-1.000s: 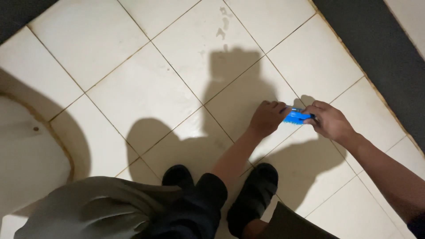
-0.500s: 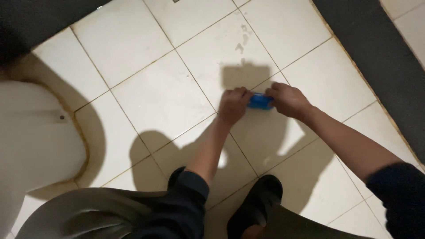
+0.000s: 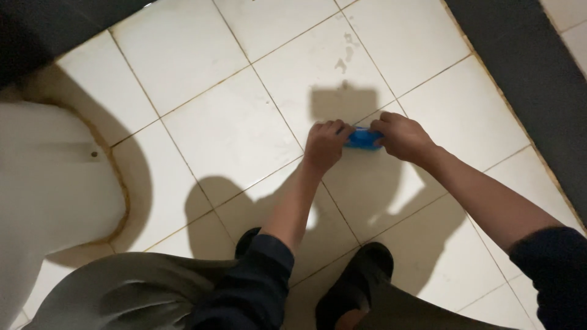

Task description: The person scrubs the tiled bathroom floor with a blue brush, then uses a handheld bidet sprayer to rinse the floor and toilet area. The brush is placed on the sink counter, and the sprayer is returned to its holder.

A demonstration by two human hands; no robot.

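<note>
Both bare forearms reach forward and down, dark sleeves pushed up near the elbows. The left hand [image 3: 326, 144] and right hand [image 3: 403, 137] sit close together, knuckles up, fingers curled inward toward each other, pinching.

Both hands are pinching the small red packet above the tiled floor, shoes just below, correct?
Not quite: the packet is blue, not red. The head view shows the left hand and right hand pinching it between them above the tiled floor, with the shoes just below.
</note>
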